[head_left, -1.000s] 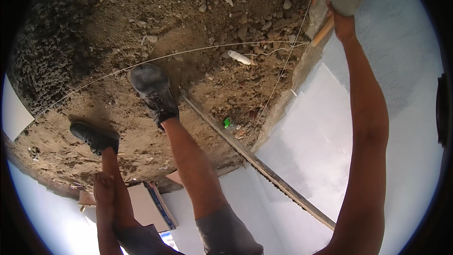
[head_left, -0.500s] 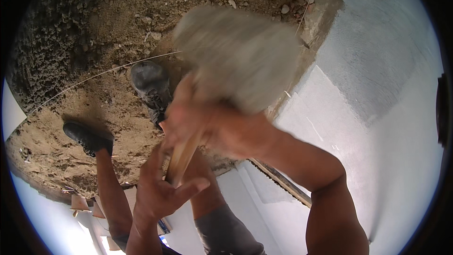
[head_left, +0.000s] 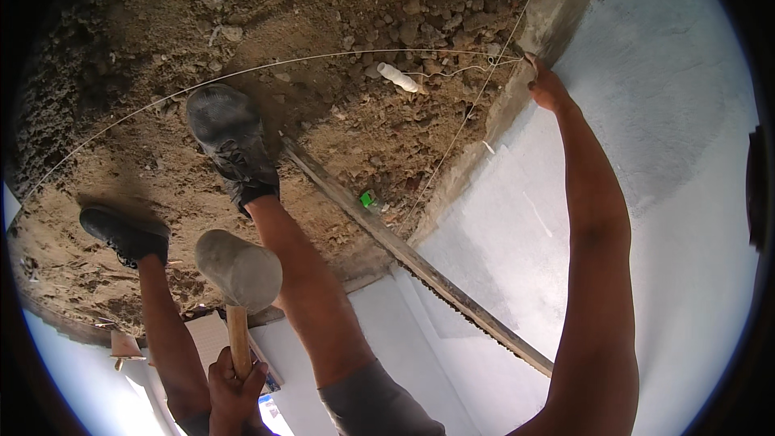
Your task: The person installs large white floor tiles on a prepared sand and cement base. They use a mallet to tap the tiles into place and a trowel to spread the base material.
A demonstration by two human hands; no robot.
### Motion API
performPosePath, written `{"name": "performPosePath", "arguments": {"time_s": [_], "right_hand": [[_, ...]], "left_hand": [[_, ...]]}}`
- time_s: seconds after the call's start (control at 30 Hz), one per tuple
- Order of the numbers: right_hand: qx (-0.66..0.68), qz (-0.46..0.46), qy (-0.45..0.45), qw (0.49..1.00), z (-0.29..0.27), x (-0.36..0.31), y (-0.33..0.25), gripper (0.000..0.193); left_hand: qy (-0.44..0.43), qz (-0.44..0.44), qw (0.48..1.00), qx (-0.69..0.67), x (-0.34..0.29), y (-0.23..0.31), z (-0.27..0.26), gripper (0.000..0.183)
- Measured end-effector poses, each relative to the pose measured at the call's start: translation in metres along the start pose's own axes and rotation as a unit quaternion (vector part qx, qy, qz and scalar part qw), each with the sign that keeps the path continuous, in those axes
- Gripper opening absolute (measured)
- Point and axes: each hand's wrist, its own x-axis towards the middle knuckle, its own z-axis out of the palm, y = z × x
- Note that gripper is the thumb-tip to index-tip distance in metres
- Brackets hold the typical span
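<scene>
My left hand (head_left: 234,391) is closed round the wooden handle of a mallet (head_left: 239,270), its grey cylindrical head raised by my lower leg. At the foot of the wall, my right hand (head_left: 550,89) pinches a small nail (head_left: 529,60) where a thin white string (head_left: 355,52) meets it; the fingers partly hide it. A second string (head_left: 468,117) crosses here along the wall base. Just left of that crossing, a white spool of string (head_left: 397,77) lies on the soil, its loose end running to the knot.
A long wooden batten (head_left: 436,278) leans across from the soil toward the lower right. The pale plastered wall (head_left: 646,113) rises on the right. My dark shoes (head_left: 230,133) stand on rough soil with stones (head_left: 408,32). A small green scrap (head_left: 367,199) lies beside the batten.
The mallet has swung down and left, from both hands before me into my left hand alone. My right hand has left it and reached out to the nail at the wall.
</scene>
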Motion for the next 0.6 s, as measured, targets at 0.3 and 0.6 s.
{"name": "performPosePath", "arguments": {"time_s": [0.3, 0.6], "right_hand": [[-0.53, -0.286, -0.074, 0.795, 0.012, 0.034, 0.026, 0.038], [-0.389, -0.142, -0.109, 0.904, 0.012, 0.032, 0.009, 0.024]], "left_hand": [[0.028, -0.008, 0.999, 0.014, 0.012, -0.008, 0.01, 0.016], [0.018, 0.011, 1.0, 0.003, 0.028, -0.007, 0.004, 0.015]]}}
